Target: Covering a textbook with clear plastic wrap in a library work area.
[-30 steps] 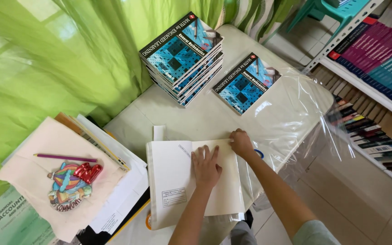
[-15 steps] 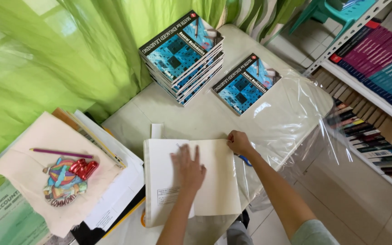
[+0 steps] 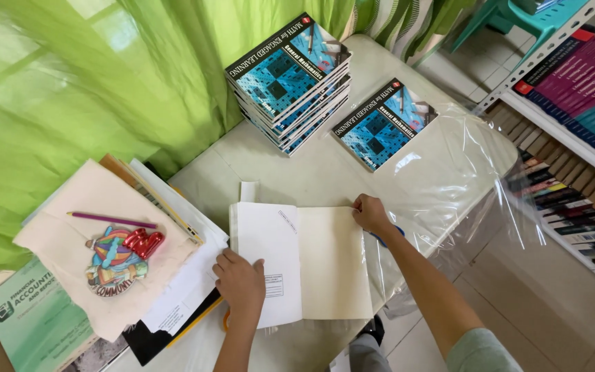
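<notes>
An open book (image 3: 311,262) lies face down on the white table (image 3: 325,176), its plain white inside cover showing. My left hand (image 3: 240,281) presses flat on the book's left flap near its lower left corner. My right hand (image 3: 370,213) grips the upper right edge of the book, where a clear plastic sheet (image 3: 442,179) spreads out to the right and hangs over the table edge. Something blue shows just under my right wrist.
A stack of blue books (image 3: 290,79) and one single blue book (image 3: 380,124) lie at the far side. Left: papers, a cloth (image 3: 98,241) with a purple pencil (image 3: 111,220) and a red clip, a green book. Green curtain behind; bookshelf (image 3: 573,103) right.
My left hand has slid from the middle of the book down to its left flap. The right hand stays on the upper right edge. The camera view shifted slightly.
</notes>
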